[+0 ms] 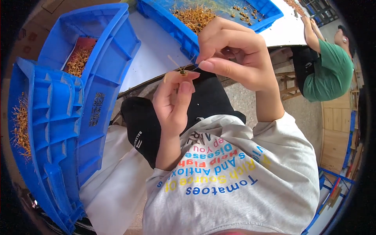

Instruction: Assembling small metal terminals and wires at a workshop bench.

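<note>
My left hand (172,103) holds a small copper-coloured wire coil (183,72) between thumb and index fingertip, above my lap. Pale thin leads stick up from the coil. Just to its right, my right hand (239,56) is closed in a pinch, thumb against fingers. A fine wire seems to run from the coil to those fingertips, though it is too thin to follow clearly. Beyond my hands, a blue tray (172,24) on the table holds a heap of similar coils (192,17), with several loose ones (244,16) at its right side.
Blue crates (105,82) stand at my left, with more coils (80,60) inside; another blue crate (47,113) leans nearest, coils (21,125) showing past it. White sheeting (147,43) covers the table. At the right, a person in a green shirt (331,70) sits at the same table.
</note>
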A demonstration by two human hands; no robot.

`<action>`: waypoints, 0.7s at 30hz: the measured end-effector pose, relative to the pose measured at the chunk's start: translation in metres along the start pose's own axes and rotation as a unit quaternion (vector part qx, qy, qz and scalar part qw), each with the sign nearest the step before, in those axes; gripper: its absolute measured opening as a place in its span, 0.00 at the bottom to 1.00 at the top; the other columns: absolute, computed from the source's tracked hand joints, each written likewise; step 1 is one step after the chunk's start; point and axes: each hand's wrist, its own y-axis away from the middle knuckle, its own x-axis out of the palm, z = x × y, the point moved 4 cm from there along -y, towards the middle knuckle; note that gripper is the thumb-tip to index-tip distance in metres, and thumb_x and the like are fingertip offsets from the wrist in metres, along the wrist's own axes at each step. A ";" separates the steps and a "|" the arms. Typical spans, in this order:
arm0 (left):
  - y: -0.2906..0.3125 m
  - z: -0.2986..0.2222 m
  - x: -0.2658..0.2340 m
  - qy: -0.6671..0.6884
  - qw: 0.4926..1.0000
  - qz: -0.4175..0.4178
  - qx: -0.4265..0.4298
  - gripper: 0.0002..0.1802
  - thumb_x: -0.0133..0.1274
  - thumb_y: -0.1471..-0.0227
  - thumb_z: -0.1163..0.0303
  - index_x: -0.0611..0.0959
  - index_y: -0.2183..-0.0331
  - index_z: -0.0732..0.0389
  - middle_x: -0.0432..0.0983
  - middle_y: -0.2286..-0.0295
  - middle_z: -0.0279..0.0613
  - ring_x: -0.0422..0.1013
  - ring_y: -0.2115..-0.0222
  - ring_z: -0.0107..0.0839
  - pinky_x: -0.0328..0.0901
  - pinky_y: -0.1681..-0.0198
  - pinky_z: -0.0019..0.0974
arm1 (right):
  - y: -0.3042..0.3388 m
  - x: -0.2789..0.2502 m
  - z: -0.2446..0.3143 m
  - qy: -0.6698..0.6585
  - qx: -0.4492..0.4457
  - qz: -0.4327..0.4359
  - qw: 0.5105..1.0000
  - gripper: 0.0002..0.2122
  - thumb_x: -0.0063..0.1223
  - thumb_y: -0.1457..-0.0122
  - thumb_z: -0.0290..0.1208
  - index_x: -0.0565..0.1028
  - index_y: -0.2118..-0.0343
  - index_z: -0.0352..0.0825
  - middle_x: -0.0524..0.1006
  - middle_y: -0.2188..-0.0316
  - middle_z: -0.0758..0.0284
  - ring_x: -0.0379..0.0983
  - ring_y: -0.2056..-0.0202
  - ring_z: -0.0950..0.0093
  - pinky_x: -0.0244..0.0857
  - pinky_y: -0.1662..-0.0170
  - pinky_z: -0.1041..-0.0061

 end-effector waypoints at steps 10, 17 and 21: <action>-0.002 -0.003 -0.012 -0.121 0.990 0.003 0.077 0.09 0.53 0.45 0.76 0.81 0.61 0.67 0.77 0.69 0.40 0.63 0.74 0.23 0.58 0.70 0.24 | -0.001 0.004 -0.004 0.009 -0.015 0.024 1.000 0.03 0.62 0.50 0.20 0.78 0.75 0.33 0.73 0.70 0.66 0.64 0.73 0.80 0.54 0.73 0.85; -0.001 -0.003 -0.011 -0.166 0.981 -0.006 0.105 0.11 0.52 0.46 0.76 0.81 0.60 0.67 0.77 0.66 0.40 0.63 0.74 0.23 0.57 0.69 0.23 | 0.000 0.002 -0.003 0.012 0.021 0.014 1.000 0.03 0.62 0.50 0.20 0.78 0.74 0.33 0.73 0.70 0.66 0.64 0.73 0.80 0.54 0.73 0.86; -0.002 -0.002 -0.011 -0.133 0.985 -0.014 0.110 0.11 0.54 0.49 0.79 0.82 0.61 0.67 0.78 0.66 0.41 0.64 0.74 0.24 0.59 0.70 0.23 | -0.004 -0.006 0.003 0.038 -0.006 0.019 0.999 0.03 0.61 0.49 0.19 0.78 0.74 0.33 0.73 0.70 0.66 0.64 0.73 0.80 0.54 0.73 0.87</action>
